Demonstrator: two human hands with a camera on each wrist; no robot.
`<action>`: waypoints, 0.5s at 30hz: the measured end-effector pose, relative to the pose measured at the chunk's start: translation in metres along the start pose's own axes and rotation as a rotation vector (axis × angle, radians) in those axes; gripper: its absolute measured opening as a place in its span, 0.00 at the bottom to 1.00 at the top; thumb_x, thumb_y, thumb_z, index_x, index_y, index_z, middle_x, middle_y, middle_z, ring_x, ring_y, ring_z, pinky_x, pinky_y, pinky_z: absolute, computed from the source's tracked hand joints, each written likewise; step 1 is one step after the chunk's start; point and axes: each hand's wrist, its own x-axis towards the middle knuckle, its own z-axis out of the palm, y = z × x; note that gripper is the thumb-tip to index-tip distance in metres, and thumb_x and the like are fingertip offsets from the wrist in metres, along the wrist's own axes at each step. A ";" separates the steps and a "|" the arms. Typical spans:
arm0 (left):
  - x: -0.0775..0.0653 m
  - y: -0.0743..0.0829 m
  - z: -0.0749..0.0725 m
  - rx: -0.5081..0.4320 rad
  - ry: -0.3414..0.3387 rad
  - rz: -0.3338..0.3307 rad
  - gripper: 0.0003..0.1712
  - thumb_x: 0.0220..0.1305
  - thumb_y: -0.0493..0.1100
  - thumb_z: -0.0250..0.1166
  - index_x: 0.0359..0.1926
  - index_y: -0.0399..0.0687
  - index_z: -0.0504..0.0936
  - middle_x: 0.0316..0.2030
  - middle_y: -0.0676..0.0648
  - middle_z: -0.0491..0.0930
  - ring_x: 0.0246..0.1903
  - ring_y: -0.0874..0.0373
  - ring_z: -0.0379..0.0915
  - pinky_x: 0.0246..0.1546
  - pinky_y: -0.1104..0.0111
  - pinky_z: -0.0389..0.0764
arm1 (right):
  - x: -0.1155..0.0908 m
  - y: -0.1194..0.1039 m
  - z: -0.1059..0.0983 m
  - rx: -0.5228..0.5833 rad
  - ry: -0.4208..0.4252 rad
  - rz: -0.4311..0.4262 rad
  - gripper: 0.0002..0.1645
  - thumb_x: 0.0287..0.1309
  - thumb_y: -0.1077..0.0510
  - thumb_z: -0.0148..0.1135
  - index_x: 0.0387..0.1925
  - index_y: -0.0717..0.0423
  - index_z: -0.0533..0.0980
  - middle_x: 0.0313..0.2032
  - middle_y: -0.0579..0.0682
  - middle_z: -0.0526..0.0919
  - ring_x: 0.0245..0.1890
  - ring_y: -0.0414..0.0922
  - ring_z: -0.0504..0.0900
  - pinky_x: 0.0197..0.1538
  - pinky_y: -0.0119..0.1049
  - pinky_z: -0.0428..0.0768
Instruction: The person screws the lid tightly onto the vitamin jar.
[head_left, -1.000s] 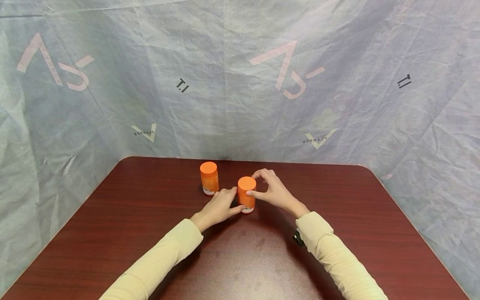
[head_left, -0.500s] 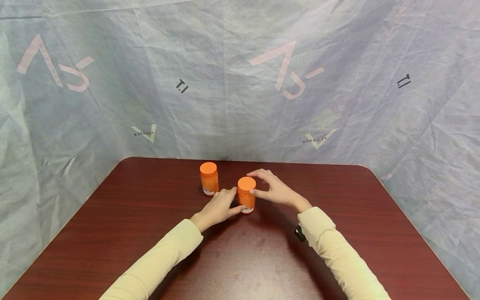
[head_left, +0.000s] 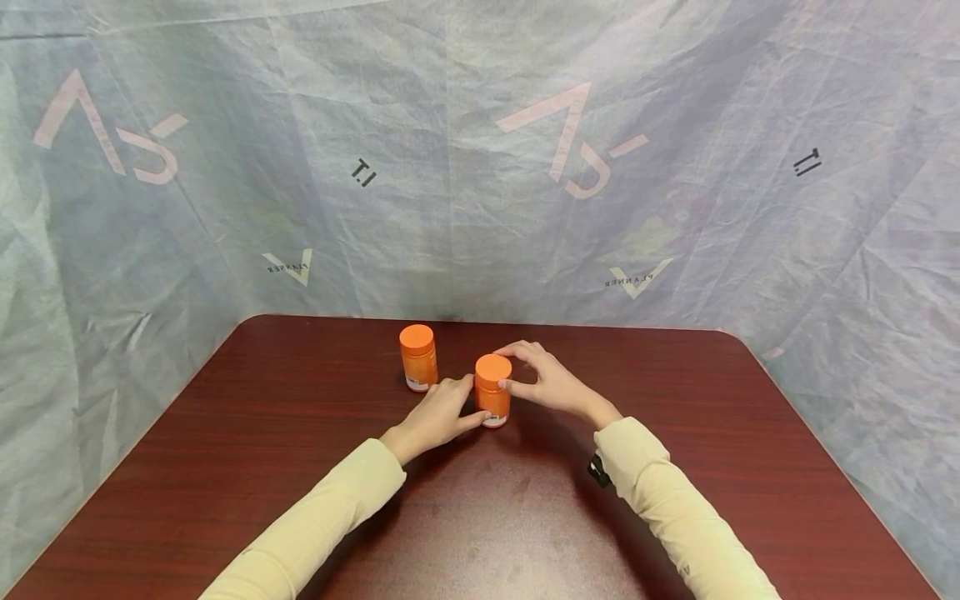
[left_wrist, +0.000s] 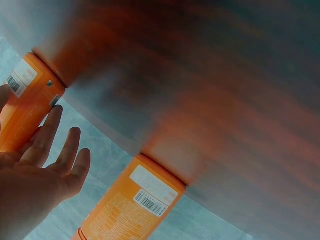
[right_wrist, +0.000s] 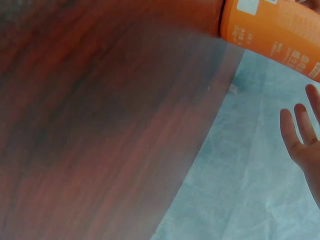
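In the head view, an orange plastic jar (head_left: 493, 402) with an orange screw lid (head_left: 493, 367) stands upright on the table. My left hand (head_left: 433, 418) holds the jar's lower body, its thumb across the front near the white label. From the right, my right hand (head_left: 553, 383) grips the lid, with the thumb at the near side and fingers reaching round the back. The left wrist view shows the held jar (left_wrist: 30, 102) at its left edge, with my outer fingers spread. Only part of the jar (right_wrist: 280, 37) appears in the right wrist view, beside my spread outer fingers.
A second orange jar (head_left: 418, 360), lid on, stands upright just behind and left of my left hand. Both are on a dark red wooden table (head_left: 495, 517). Grey printed cloth (head_left: 450, 167) hangs behind the table's far edge and along both sides.
My right hand has shifted slightly round the lid: its fingers reach farther left behind it and its thumb has moved a little right. My left hand and both jars stay put.
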 end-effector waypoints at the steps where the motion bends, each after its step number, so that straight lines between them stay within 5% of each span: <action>1: 0.000 0.000 0.000 0.002 0.002 0.004 0.28 0.59 0.57 0.60 0.53 0.43 0.69 0.44 0.47 0.79 0.42 0.51 0.75 0.44 0.55 0.73 | -0.001 0.000 0.001 -0.007 0.015 0.012 0.25 0.53 0.50 0.64 0.53 0.47 0.71 0.51 0.45 0.74 0.53 0.46 0.68 0.55 0.50 0.66; 15: 0.001 -0.003 0.002 0.001 0.009 0.017 0.27 0.59 0.56 0.60 0.51 0.44 0.70 0.41 0.47 0.79 0.40 0.52 0.75 0.40 0.56 0.73 | -0.002 -0.004 0.015 -0.078 0.170 0.048 0.25 0.47 0.48 0.69 0.45 0.52 0.71 0.44 0.46 0.75 0.46 0.44 0.68 0.49 0.47 0.72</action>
